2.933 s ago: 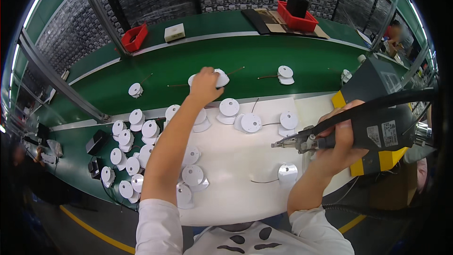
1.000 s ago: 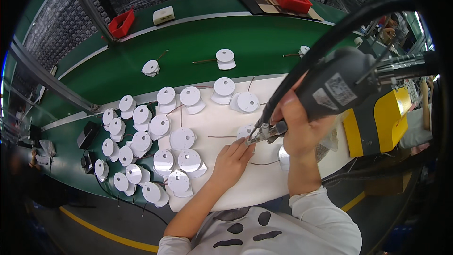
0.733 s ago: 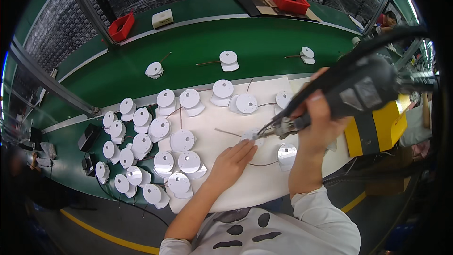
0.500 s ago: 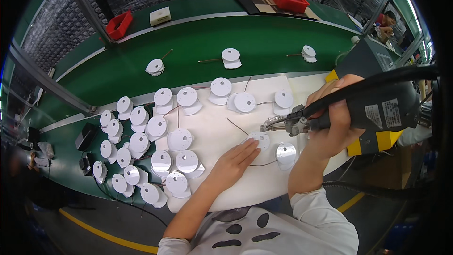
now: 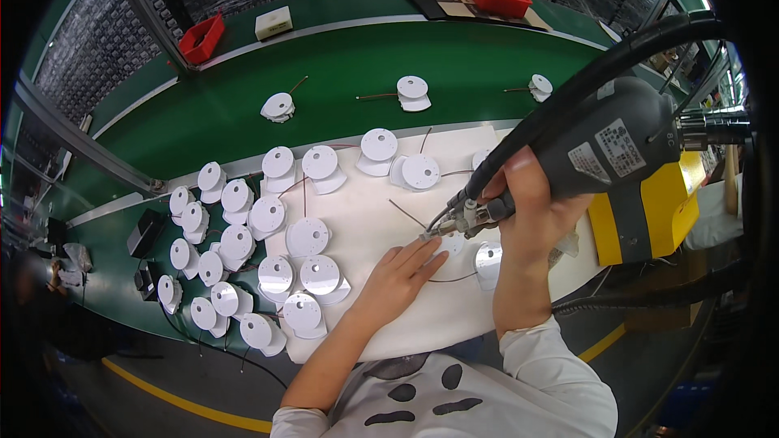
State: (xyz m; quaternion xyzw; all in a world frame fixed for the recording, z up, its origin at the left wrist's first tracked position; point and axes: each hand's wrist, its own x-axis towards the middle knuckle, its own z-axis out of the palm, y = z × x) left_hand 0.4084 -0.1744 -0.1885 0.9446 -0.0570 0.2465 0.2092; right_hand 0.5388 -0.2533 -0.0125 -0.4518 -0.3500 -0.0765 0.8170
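Observation:
My right hand (image 5: 535, 211) is wrapped round a black power screwdriver (image 5: 596, 146) with a metal nose. The tool slants down to the left, its tip (image 5: 432, 229) at the fingertips of my left hand (image 5: 398, 280). That hand lies palm down with fingers stretched out, on the edge of a white round plastic part (image 5: 449, 247). The tool and my fingers partly cover this part, so I cannot tell whether the tip touches it. A thin wire (image 5: 406, 211) sticks out beyond it. Just right of it lies another white disc part (image 5: 488, 264), partly behind my right wrist.
Several white disc parts (image 5: 320, 276) with thin wires crowd the left of the white work mat (image 5: 373, 219). Three more, one of them a disc part (image 5: 412, 91), sit along the green belt (image 5: 341, 65). A yellow and black machine (image 5: 649, 219) stands right; a thick black hose (image 5: 600, 73) arches above.
My right hand has brought the screwdriver's tip left and slightly down to my left fingertips, and the tool's body is tilted more steeply. The parts on the green belt have shifted right.

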